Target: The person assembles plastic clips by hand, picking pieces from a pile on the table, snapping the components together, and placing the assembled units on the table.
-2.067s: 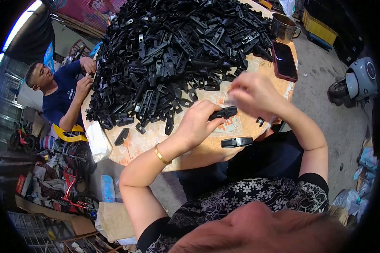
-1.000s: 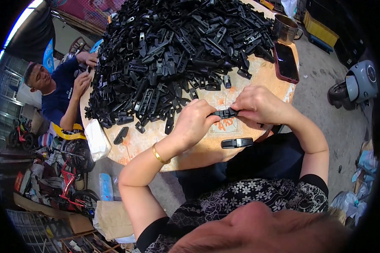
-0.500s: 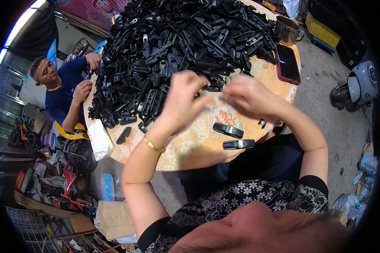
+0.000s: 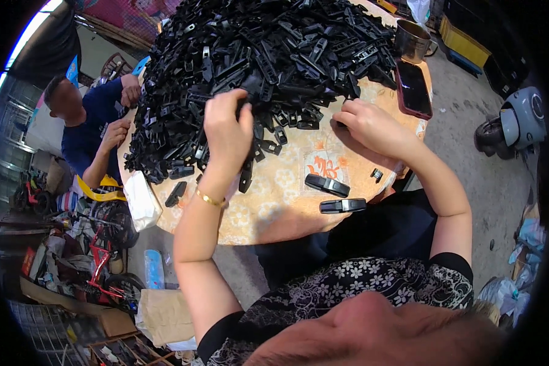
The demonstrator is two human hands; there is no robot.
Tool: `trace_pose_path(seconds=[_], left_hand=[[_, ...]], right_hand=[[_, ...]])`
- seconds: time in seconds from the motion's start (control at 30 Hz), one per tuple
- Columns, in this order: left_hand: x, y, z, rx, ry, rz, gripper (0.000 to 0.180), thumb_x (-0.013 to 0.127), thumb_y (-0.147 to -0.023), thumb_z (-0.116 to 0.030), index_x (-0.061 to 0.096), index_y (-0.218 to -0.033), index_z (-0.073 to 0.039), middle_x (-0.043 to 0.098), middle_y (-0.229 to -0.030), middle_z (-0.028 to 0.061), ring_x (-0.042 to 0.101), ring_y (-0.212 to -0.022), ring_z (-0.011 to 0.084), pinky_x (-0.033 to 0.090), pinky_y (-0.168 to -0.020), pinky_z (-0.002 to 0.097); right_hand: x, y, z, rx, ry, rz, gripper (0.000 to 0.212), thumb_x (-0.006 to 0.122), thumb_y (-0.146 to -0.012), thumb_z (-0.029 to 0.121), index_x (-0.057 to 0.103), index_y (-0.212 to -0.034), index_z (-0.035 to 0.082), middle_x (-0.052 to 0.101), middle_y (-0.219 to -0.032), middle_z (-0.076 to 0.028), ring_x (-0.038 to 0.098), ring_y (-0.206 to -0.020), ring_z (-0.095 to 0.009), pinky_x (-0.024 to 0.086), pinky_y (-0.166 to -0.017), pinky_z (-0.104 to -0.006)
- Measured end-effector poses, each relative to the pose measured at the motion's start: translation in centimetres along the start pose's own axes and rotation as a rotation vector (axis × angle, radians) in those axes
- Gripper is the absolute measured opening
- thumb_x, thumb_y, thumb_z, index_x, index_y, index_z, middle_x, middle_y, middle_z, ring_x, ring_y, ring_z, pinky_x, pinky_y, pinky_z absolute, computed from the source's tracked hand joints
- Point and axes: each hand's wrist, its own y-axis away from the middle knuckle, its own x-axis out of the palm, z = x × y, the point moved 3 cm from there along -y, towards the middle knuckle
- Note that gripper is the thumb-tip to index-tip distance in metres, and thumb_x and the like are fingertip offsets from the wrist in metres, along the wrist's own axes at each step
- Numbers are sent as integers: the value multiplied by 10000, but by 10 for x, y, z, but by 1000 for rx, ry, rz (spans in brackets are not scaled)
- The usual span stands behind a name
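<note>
A large heap of black plastic clip-like parts [image 4: 268, 67] covers the far side of the round table. At its near edge my left hand [image 4: 227, 128] reaches over the parts, thumb apart from the curved fingers, with no part visible in it. My right hand [image 4: 372, 126], at the heap's right edge, has its fingers closed on a small dark plastic piece [image 4: 341, 124], mostly hidden under the fingertips. Two longer black clip pieces [image 4: 327, 185] lie near the table's front edge. A small black part [image 4: 377, 175] rests to their right.
The table has a patterned orange cloth [image 4: 256, 213]. A phone [image 4: 413, 89] and a metal mug [image 4: 413, 41] stand at the right, a white packet [image 4: 143, 201] at the left. Across the left side, another person [image 4: 94, 125] handles parts. A grey scooter [image 4: 521, 125] is parked at right.
My hands have moved apart: the left went left to the heap's edge, the right slightly right. Black parts now show where my left hand was.
</note>
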Motion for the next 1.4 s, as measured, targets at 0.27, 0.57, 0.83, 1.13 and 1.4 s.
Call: trace_pose_path(seconds=[0.27,0.57,0.83,1.13,1.4], left_hand=[[30,46,-67,-13,534,610,345,728,-740,-39,616,-1066,-28,629,-970,121,610,-898,258,501,-786,330],[29,50,-62,-147,485,637,201,742,-749,-52,656,-923,0,588,-857,103,594,-768,215,492,-688,310],[26,45,-63,-170,501,659,171,753,-743,-63,678,-879,9,589,-811,101,599,-709,209,494,-648,304],[33,48,-67,-128,594,647,184,775,-710,-72,678,-847,5,594,-780,99,576,-707,212,477,-648,315],[9,8,-20,139,-66,137,255,753,-719,-108,678,-955,-46,594,-964,116,519,-950,308,437,-850,403]], right_hand=[[10,14,13,230,-1219,-113,271,687,-824,23,632,-1088,3,621,-1009,-34,617,-907,-112,519,-790,-268],[-7,17,25,63,-382,-84,274,710,-678,95,707,-945,34,656,-802,-113,599,-838,-294,490,-746,-396],[-22,22,25,17,-166,-18,220,742,-658,139,718,-858,51,655,-769,-77,586,-832,-267,458,-736,-392],[0,16,31,-156,-287,-127,237,774,-644,195,714,-828,57,635,-750,-78,575,-817,-281,457,-731,-395],[-13,15,11,124,-220,-88,253,721,-772,262,703,-928,63,627,-855,-132,615,-861,-298,502,-727,-396]])
